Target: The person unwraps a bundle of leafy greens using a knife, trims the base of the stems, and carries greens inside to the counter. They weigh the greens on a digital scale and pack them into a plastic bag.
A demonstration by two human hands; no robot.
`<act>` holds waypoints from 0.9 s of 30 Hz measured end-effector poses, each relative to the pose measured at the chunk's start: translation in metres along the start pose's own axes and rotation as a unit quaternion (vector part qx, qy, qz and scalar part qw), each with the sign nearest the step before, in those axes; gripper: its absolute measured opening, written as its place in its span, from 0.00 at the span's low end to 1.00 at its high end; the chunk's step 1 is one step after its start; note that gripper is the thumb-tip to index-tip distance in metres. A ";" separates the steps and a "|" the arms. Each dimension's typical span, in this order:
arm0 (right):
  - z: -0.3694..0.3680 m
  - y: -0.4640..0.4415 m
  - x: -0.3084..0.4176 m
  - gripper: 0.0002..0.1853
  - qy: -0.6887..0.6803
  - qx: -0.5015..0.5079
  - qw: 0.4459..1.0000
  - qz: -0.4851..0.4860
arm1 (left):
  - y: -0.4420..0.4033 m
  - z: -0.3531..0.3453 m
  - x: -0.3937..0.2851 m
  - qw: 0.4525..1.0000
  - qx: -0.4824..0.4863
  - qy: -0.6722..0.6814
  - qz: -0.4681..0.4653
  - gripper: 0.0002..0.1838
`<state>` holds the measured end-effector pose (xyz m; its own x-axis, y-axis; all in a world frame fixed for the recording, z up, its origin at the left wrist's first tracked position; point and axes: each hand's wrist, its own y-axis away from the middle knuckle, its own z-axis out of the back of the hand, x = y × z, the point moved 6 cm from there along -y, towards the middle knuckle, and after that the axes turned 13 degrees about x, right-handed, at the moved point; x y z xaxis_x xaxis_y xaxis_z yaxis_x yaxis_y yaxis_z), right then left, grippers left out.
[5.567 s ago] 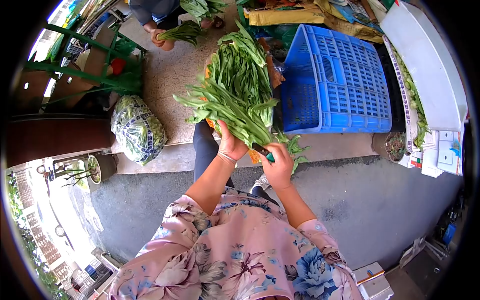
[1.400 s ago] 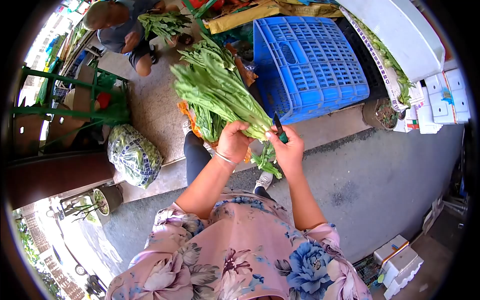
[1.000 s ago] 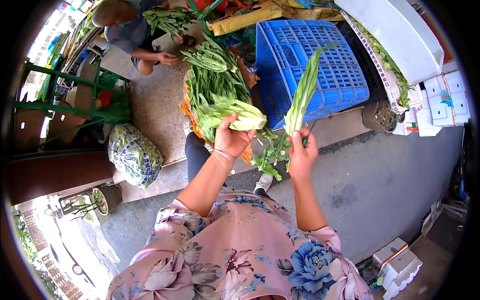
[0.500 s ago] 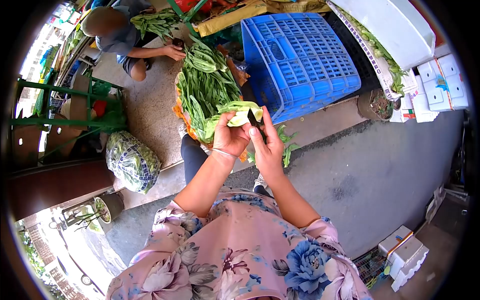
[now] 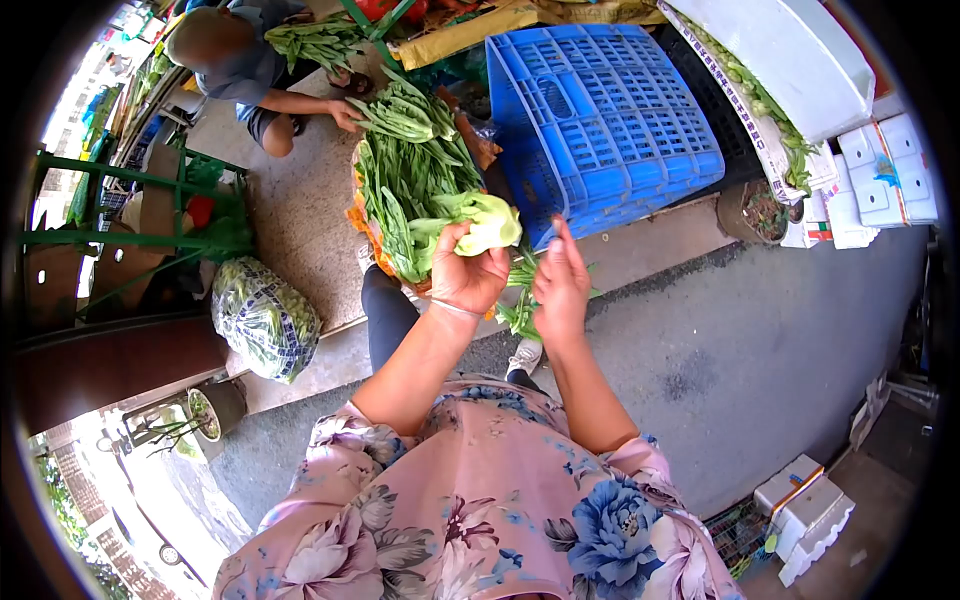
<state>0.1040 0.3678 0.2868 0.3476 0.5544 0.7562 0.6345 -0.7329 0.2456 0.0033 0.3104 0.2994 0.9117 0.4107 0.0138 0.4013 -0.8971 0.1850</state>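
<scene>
My left hand (image 5: 467, 282) is closed around a head of leafy lettuce (image 5: 488, 222), its pale cut base facing right and its leaves pointing left. To its right, my right hand (image 5: 561, 298) is closed and raised, apart from the lettuce. The dark knife seen in it earlier is now almost wholly hidden by the fingers. Beneath the left hand, a large heap of leafy lettuce (image 5: 415, 175) lies in an orange-edged bag. Loose leaves (image 5: 521, 312) lie on the ground below, between my hands.
A blue plastic crate (image 5: 625, 120) stands ahead on its side. A crouching person's hand (image 5: 346, 114) touches the heap's far end. A stuffed clear bag of greens (image 5: 266, 318) sits at left beside a green metal rack (image 5: 130, 240). White foam boxes (image 5: 885, 170) stand at right.
My right hand has drawn away from the lettuce, down and right, taking the knife out of view. The lettuce's base has turned, and more loose leaves show below. The other person's hand shifted slightly.
</scene>
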 end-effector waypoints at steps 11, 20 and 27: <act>-0.017 -0.002 0.035 0.38 0.360 0.126 0.894 0.237 | 0.001 0.030 -0.008 0.941 -0.103 -0.322 0.026 0.14; 0.009 -0.016 -0.015 0.12 0.110 0.108 0.981 -0.121 | 0.032 0.047 -0.024 0.957 -0.045 -0.279 0.061 0.28; 0.003 -0.008 -0.050 0.17 -0.020 0.137 0.960 -0.243 | 0.018 0.037 -0.024 0.972 0.091 -0.202 0.076 0.28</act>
<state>0.0839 0.3469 0.2454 -0.0124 0.8230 0.5680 0.8844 -0.2560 0.3903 -0.0078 0.2788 0.2659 0.9071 0.2069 -0.3666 0.2353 -0.9713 0.0341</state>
